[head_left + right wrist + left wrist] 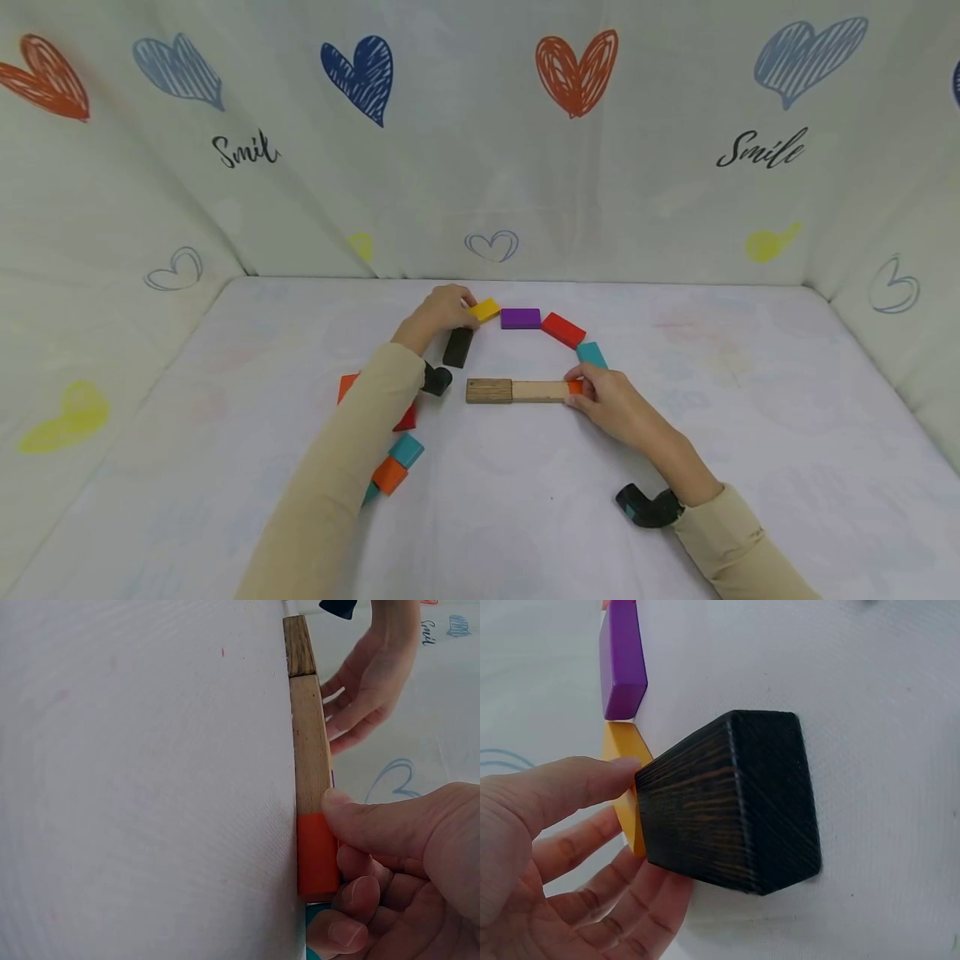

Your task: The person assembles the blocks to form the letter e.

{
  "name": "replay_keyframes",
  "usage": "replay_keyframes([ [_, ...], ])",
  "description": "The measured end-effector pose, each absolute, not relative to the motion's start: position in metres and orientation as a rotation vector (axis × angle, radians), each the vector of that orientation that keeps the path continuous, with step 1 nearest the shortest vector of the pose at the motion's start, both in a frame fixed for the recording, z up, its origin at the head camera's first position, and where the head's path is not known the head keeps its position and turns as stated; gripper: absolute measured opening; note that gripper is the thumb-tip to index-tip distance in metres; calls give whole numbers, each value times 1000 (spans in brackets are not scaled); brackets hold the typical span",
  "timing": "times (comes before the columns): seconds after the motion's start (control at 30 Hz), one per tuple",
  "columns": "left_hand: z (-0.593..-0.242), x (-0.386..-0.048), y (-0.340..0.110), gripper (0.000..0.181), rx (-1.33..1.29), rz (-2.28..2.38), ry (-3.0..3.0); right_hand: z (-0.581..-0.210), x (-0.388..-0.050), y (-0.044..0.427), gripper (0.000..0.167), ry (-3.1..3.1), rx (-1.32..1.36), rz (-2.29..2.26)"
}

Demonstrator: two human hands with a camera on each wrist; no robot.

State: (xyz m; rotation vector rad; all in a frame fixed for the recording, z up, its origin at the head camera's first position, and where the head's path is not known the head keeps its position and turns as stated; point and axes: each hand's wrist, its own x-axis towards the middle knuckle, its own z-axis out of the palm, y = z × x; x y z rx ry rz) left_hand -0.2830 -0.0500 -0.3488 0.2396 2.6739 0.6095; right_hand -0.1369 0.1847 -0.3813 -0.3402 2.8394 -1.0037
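Observation:
My left hand (441, 310) pinches the yellow block (487, 309) at its left end; in the left wrist view the thumb lies on the yellow block (622, 742), next to a tall dark block (697, 802). That dark block (458, 347) stands just below the hand in the head view. A purple block (521, 318), a red block (563, 330) and a teal block (592, 355) continue the curve rightward. My right hand (618, 408) pinches an orange block (318, 855), at the right end of a straight row with a plain wood block (538, 391) and a brown grained block (489, 391).
Left of the row, partly under the left sleeve, lie a red block (406, 418), a teal block (407, 450), an orange block (390, 475) and others. Dark wrist devices show at the left wrist (437, 379) and right wrist (648, 507). A cloth wall (420, 192) rises behind the table.

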Motion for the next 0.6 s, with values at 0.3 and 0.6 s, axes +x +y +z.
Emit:
replay_keyframes([
  [0.3,-347,-282,-53,43,271,609,2661,-380,-137,185,30,2844,-324,-979],
  [0.6,-356,-284,-34,41,592,465,2815,-382,-137,185,30,2849,-325,-986],
])
